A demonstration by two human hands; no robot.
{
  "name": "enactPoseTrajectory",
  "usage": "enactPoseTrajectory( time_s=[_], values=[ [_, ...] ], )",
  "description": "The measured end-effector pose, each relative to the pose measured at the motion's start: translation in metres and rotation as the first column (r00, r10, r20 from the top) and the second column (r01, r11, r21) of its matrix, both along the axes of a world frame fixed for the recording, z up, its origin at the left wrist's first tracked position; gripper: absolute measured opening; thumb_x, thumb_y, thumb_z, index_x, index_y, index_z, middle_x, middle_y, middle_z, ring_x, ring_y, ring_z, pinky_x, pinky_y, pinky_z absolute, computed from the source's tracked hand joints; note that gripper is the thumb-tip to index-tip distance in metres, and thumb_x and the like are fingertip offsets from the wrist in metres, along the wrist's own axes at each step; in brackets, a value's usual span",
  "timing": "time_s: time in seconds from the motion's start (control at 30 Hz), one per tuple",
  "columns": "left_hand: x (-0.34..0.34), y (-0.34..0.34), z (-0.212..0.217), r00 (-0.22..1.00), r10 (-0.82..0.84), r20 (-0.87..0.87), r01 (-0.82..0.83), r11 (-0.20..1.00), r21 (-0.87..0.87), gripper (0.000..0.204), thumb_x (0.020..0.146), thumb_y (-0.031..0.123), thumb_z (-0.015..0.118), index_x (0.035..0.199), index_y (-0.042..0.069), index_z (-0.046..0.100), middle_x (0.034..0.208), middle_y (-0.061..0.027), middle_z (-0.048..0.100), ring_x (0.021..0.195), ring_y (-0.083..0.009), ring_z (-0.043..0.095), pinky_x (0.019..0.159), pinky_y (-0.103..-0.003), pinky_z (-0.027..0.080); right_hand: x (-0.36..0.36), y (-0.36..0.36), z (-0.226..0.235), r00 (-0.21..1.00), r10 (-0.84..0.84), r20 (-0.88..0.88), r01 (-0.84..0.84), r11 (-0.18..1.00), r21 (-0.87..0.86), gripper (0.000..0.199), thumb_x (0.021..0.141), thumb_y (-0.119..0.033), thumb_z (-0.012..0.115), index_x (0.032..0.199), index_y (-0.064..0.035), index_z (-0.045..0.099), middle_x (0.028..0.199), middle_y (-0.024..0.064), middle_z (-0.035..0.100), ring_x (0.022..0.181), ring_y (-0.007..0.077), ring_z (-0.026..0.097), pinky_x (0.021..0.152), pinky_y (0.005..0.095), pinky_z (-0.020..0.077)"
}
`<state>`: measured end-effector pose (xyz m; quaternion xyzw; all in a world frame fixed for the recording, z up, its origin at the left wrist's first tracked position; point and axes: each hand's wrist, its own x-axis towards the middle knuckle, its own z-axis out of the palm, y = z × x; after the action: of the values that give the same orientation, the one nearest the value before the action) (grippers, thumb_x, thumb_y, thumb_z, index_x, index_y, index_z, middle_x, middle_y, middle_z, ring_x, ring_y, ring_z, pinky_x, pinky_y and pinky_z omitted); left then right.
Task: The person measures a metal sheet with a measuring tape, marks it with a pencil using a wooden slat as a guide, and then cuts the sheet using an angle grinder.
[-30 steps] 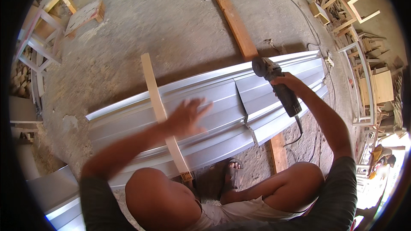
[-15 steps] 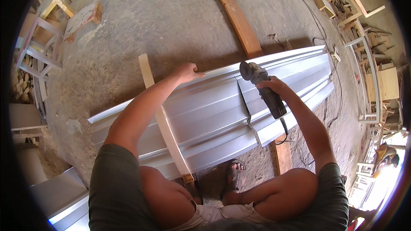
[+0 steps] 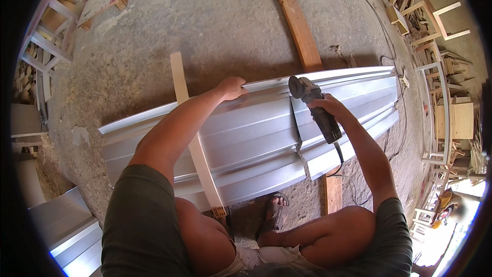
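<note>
A long ribbed silver metal sheet (image 3: 241,138) lies across in front of me, split crosswise right of its middle by a dark, jagged cut (image 3: 298,136) whose edges are bent near me. My left hand (image 3: 233,88) is closed on the far edge of the sheet, its fingertips partly hidden. With my right hand (image 3: 330,106) I grip a dark angle grinder (image 3: 325,125) by its body. Its disc (image 3: 295,87) points away from me, by the far end of the cut; I cannot tell whether it touches metal. A pale wooden strip (image 3: 202,166) crosses the sheet beneath my left forearm.
A thick plank (image 3: 297,25) runs from the far floor to the sheet; another plank section (image 3: 333,195) shows on the near side. The grinder's cord (image 3: 342,160) trails right. Wooden frames (image 3: 51,46) and a low stool (image 3: 104,2) stand left, scrap wood (image 3: 451,66) right.
The whole view has shifted slightly. My left fingers look more curled at the sheet's edge. The grinder stays near the far end of the cut, still in my right hand.
</note>
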<state>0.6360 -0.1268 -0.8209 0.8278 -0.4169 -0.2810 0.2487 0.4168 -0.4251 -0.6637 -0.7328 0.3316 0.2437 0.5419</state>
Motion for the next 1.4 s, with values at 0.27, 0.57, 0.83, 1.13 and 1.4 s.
enactPoseTrajectory(
  time_s=[0.27, 0.57, 0.83, 1.13, 1.4],
  values=[
    [-0.005, -0.002, 0.001, 1.0, -0.001, -0.027, 0.001, 1.0, -0.016, 0.045, 0.097, 0.037, 0.065, 0.118, -0.003, 0.068, 0.12, -0.0282, 0.067, 0.114, -0.0448, 0.064, 0.097, -0.05, 0.049, 0.002, 0.002, -0.004, 0.999, -0.024, -0.043, 0.024, 1.0, -0.009, 0.042, 0.079, -0.036, 0.08, 0.099, -0.0018, 0.066, 0.078, 0.0088, 0.068, 0.065, 0.0189, 0.07, 0.06, 0.0312, 0.059],
    [-0.008, -0.003, 0.007, 0.997, -0.01, -0.079, 0.011, 1.0, 0.006, 0.045, 0.099, 0.038, 0.061, 0.118, -0.002, 0.066, 0.121, -0.027, 0.066, 0.117, -0.0441, 0.062, 0.097, -0.05, 0.048, 0.003, -0.002, -0.011, 0.998, -0.03, -0.058, 0.03, 1.0, -0.004, 0.037, 0.08, -0.036, 0.078, 0.091, -0.0025, 0.068, 0.073, 0.0089, 0.067, 0.061, 0.0179, 0.068, 0.056, 0.031, 0.057],
    [-0.008, 0.0, 0.011, 0.997, 0.008, -0.075, -0.008, 1.0, -0.002, 0.042, 0.099, 0.038, 0.063, 0.116, 0.0, 0.068, 0.117, -0.0248, 0.069, 0.111, -0.0435, 0.064, 0.093, -0.05, 0.05, 0.004, -0.008, -0.028, 1.0, -0.006, 0.003, 0.006, 0.999, -0.04, 0.038, 0.081, -0.036, 0.078, 0.095, -0.0019, 0.072, 0.078, 0.0072, 0.07, 0.062, 0.0163, 0.066, 0.061, 0.0307, 0.0544],
    [-0.007, -0.002, 0.011, 0.997, 0.01, -0.072, -0.009, 1.0, 0.014, 0.044, 0.098, 0.039, 0.063, 0.12, 0.001, 0.068, 0.12, -0.0229, 0.069, 0.113, -0.0418, 0.065, 0.095, -0.049, 0.051, 0.002, -0.022, -0.045, 0.998, -0.044, -0.038, 0.043, 0.999, -0.012, 0.039, 0.084, -0.036, 0.081, 0.105, -0.0039, 0.07, 0.083, 0.0066, 0.07, 0.069, 0.0157, 0.068, 0.063, 0.0322, 0.0549],
    [-0.006, 0.0, 0.002, 0.996, 0.002, -0.089, 0.001, 0.999, 0.033, 0.046, 0.099, 0.039, 0.063, 0.122, 0.001, 0.068, 0.122, -0.023, 0.069, 0.115, -0.0408, 0.065, 0.097, -0.048, 0.05, 0.011, 0.014, -0.009, 0.995, -0.057, -0.076, 0.053, 0.997, -0.06, 0.034, 0.081, -0.031, 0.077, 0.099, -0.0024, 0.069, 0.08, 0.0065, 0.068, 0.067, 0.0172, 0.069, 0.065, 0.0331, 0.0586]
  ],
)
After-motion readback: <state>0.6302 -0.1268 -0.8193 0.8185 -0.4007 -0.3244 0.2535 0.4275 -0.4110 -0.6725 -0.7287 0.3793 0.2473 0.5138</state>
